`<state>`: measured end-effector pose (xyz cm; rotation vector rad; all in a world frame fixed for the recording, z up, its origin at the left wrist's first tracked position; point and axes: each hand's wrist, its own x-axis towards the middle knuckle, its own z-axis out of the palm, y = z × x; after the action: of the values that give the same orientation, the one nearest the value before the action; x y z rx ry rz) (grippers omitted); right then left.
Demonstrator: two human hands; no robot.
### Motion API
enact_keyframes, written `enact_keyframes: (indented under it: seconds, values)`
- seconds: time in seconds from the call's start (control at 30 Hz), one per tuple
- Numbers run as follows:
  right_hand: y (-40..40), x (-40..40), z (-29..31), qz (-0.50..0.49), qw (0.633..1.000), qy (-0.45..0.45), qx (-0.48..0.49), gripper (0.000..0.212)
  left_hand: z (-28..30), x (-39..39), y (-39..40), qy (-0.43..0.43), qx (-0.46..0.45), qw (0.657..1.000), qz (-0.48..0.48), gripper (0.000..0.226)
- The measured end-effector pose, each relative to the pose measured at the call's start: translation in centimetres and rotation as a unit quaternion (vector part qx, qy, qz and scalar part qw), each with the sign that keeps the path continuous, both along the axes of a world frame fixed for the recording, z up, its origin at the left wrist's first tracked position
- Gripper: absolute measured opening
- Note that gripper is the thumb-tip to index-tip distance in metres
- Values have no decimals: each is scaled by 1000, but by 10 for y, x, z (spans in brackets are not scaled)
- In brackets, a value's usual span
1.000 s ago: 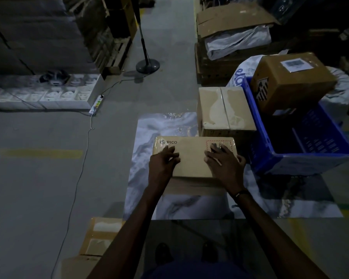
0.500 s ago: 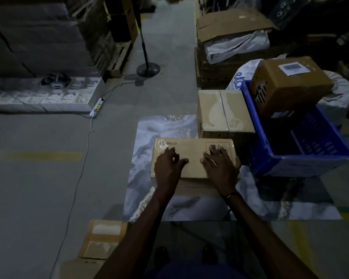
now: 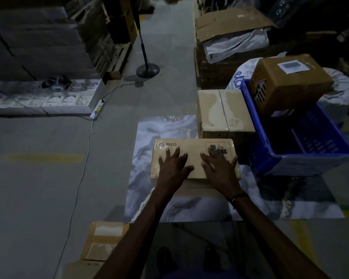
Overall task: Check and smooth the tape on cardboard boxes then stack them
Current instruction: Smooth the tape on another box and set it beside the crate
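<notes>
PICO box [image 3: 193, 158] flat under left hand [image 3: 174, 165], right hand [image 3: 220, 168]; fingers splayed, pressing top, gripping nothing.

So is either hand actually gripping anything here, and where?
No. The left hand and right hand lie flat, fingers spread, on top of the PICO box; nothing is gripped.
</notes>
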<state>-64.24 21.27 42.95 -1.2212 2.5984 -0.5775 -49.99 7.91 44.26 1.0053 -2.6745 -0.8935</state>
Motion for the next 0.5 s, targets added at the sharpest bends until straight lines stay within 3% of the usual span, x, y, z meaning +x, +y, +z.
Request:
enact_keyframes:
  seconds: [0.1, 0.2, 0.5]
  values:
    - [6, -3, -2, -2, 999, -11, -44, 39, -3, 7, -4, 57, 74, 996, 12, 52]
    - [5, -2, -5, -2, 998, -16, -59, 38, 0, 7, -2, 61, 81, 995, 15, 49]
    - [10, 0, -16, 13, 994, 2, -110, 35, 22, -15, 11, -145, -53, 987, -55, 37]
